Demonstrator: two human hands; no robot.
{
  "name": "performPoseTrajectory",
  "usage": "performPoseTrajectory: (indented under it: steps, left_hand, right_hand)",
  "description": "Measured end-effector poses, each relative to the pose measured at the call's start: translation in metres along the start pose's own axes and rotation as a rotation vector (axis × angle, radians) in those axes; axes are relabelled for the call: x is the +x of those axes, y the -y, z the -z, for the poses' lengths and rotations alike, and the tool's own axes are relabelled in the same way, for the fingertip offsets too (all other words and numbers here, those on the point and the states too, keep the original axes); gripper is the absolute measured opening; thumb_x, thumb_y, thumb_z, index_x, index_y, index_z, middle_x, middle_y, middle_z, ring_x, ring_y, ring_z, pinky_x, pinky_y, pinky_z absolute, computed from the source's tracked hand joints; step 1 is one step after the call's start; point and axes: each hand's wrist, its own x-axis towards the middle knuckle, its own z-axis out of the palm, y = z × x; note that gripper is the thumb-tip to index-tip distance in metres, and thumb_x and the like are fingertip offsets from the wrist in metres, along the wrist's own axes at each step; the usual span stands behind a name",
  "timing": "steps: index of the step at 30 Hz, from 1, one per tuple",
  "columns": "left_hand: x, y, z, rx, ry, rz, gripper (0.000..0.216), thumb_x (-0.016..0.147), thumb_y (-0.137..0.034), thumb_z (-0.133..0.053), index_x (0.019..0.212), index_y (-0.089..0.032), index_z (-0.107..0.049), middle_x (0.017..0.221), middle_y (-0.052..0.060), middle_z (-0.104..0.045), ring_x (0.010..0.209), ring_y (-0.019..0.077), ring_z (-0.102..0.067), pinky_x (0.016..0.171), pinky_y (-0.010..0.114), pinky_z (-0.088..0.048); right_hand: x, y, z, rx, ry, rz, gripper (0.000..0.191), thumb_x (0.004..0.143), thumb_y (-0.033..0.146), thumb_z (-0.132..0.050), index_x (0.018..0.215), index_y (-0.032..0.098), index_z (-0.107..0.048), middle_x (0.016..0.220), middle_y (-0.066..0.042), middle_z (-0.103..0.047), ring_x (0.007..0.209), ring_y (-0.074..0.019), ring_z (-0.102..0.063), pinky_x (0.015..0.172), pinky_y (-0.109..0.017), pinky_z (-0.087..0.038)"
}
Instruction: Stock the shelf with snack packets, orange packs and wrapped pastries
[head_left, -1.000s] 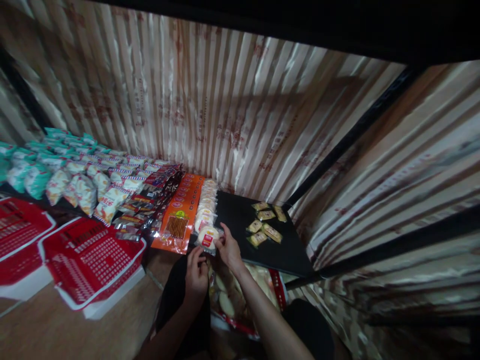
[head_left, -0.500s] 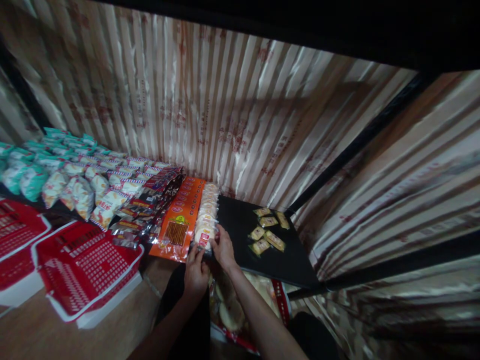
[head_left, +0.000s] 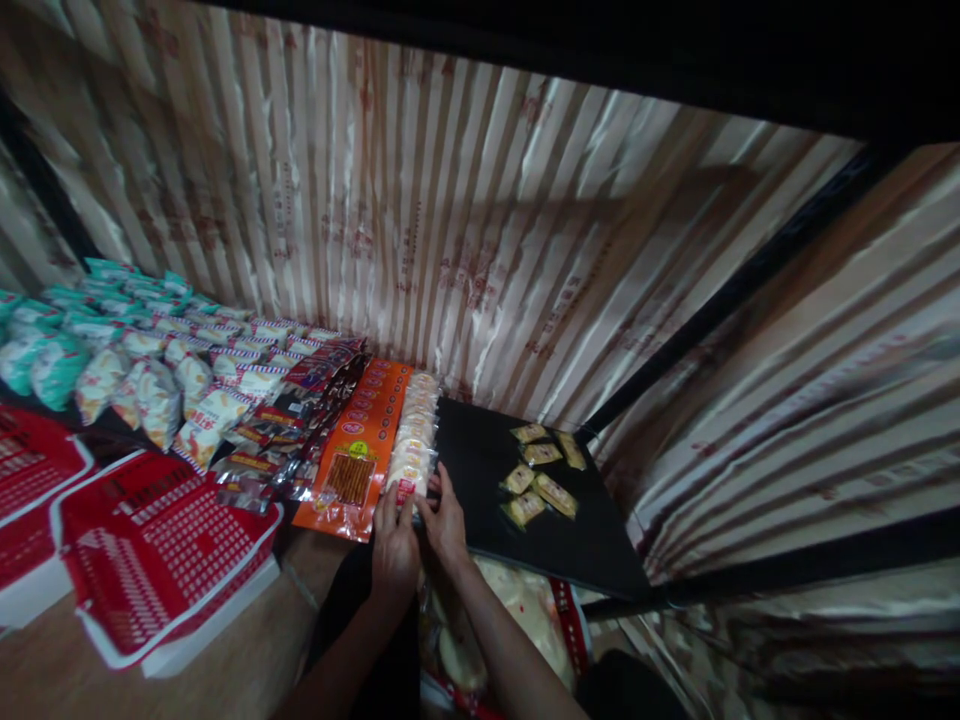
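Overlapping packets of round white snacks (head_left: 415, 440) in clear wrappers form a row on the black shelf board (head_left: 480, 500). At its near end lies the front snack packet (head_left: 406, 489), which has a red label. My left hand (head_left: 395, 540) holds this packet's near left edge with its fingertips. From the right, my right hand (head_left: 445, 525) has thumb and curled fingers on the same packet. Both hands partly cover its lower edge. Just left of the row lies a flat orange bag (head_left: 360, 440) with brown sticks showing in its window.
Several small yellow packets (head_left: 540, 482) lie on the board's right side. Dark snack packs (head_left: 277, 435), white bags (head_left: 214, 415) and teal bags (head_left: 58, 370) fill the left. Red baskets (head_left: 169, 555) stand below. A large clear bag (head_left: 525, 605) is under my arms.
My hands have drawn closer together at the front packet, with the left fingers now further over its lower edge. The view has shifted slightly.
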Motion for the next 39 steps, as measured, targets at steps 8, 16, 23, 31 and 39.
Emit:
performPoseTrajectory:
  steps: [8, 16, 23, 31, 39]
  left_hand:
    - [0.003, -0.005, -0.012, 0.011, -0.027, 0.064, 0.043, 0.083, -0.01, -0.035, 0.124, -0.014, -0.05, 0.135, 0.014, -0.044, 0.128, 0.0263, -0.034, 0.104, 0.047, -0.033]
    - [0.009, -0.007, -0.017, 0.022, -0.082, 0.04, 0.038, 0.086, -0.015, -0.038, 0.122, -0.014, -0.051, 0.133, 0.014, -0.045, 0.126, 0.0262, -0.036, 0.101, 0.045, -0.036]
    - [0.012, -0.008, -0.027, 0.142, -0.196, 0.012, 0.029, 0.087, -0.018, -0.04, 0.11, -0.015, -0.057, 0.118, 0.013, -0.055, 0.117, 0.0264, -0.046, 0.094, 0.047, -0.042]
    - [0.001, 0.006, -0.045, 0.372, -0.238, -0.198, 0.035, 0.079, -0.003, -0.041, 0.101, -0.021, -0.062, 0.11, 0.008, -0.064, 0.114, 0.0276, -0.051, 0.091, 0.047, -0.043]
    - [0.008, 0.023, -0.073, 0.272, -0.504, -0.075, 0.033, 0.082, -0.019, -0.05, 0.113, -0.026, -0.057, 0.088, 0.006, -0.07, 0.086, 0.0218, -0.065, 0.078, 0.038, -0.05]
  right_hand:
    - [0.002, 0.001, 0.006, -0.023, 0.011, -0.029, 0.053, 0.081, 0.041, -0.049, 0.127, 0.016, -0.045, 0.111, -0.011, -0.063, 0.1, -0.0188, -0.06, 0.081, -0.031, -0.052]
    - [0.009, -0.001, 0.01, 0.168, -0.061, -0.159, 0.048, 0.084, 0.044, -0.043, 0.123, 0.016, -0.05, 0.122, -0.014, -0.058, 0.107, -0.0211, -0.058, 0.085, -0.034, -0.05]
    - [0.07, 0.003, 0.028, -0.04, -0.105, -0.075, 0.052, 0.087, 0.048, -0.031, 0.126, 0.018, -0.048, 0.131, -0.011, -0.051, 0.116, -0.0201, -0.051, 0.093, -0.034, -0.045]
    - [0.197, -0.001, 0.026, -0.305, 0.004, 0.104, 0.053, 0.09, 0.046, -0.028, 0.128, 0.015, -0.048, 0.137, -0.009, -0.045, 0.13, -0.0191, -0.034, 0.11, -0.04, -0.023]
    - [0.275, -0.01, 0.004, -0.493, 0.178, 0.116, 0.051, 0.09, 0.049, -0.029, 0.13, 0.023, -0.046, 0.142, -0.005, -0.038, 0.134, -0.019, -0.025, 0.111, -0.043, -0.017]
